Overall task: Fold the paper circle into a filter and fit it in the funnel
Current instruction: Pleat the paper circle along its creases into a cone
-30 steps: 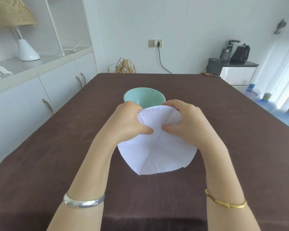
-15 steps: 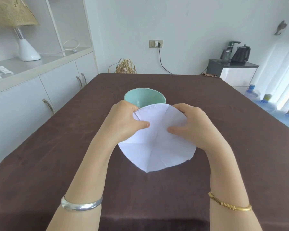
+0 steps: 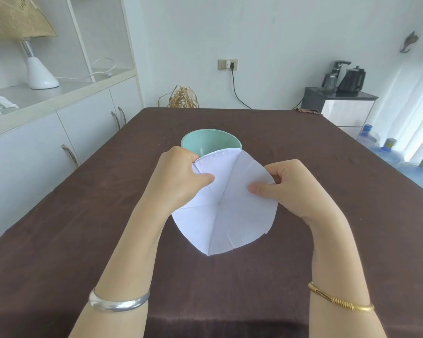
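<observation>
A white paper circle (image 3: 226,215), marked with radial creases, is held above the brown table, spread almost flat with its lower edge tilted toward me. My left hand (image 3: 181,179) pinches its upper left edge, thumb on top. My right hand (image 3: 291,189) pinches its right edge, thumb pressed on the paper. Just behind the paper stands the mint-green funnel (image 3: 211,142), wide mouth up; the paper's top edge hides its near rim.
The table (image 3: 83,240) is covered with a dark brown cloth. White cabinets (image 3: 47,142) run along the left. A dark side stand with kettles (image 3: 340,98) and several water bottles (image 3: 401,162) are at the right.
The paper has opened out wider. My right hand slid outward to the right edge, and my left hand shifted slightly left. The funnel has not moved.
</observation>
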### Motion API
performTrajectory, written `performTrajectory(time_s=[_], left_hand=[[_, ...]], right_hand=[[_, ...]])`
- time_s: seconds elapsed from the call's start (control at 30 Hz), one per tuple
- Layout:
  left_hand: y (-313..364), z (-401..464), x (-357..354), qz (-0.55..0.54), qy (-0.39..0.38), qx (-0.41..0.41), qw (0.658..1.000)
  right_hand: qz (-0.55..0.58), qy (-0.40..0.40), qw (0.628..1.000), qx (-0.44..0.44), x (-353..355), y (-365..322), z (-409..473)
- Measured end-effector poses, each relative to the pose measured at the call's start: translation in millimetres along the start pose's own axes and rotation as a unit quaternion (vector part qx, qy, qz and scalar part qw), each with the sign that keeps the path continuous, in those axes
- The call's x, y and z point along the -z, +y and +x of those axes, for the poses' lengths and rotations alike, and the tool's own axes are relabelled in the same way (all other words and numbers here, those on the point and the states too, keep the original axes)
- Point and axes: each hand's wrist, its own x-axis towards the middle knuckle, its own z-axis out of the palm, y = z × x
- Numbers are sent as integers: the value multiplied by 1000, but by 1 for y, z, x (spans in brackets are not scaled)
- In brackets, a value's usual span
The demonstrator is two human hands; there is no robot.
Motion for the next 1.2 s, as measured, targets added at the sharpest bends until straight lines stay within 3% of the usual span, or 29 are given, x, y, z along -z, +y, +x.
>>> performTrajectory(time_s=[0.53, 1.2], left_hand=[[3, -1, 2, 9, -14, -19, 1000], [12, -2, 3, 51, -91, -59, 993]], right_hand=[[-7, 16, 999, 30, -5, -7, 1], [-28, 2, 999, 24, -8, -15, 9]])
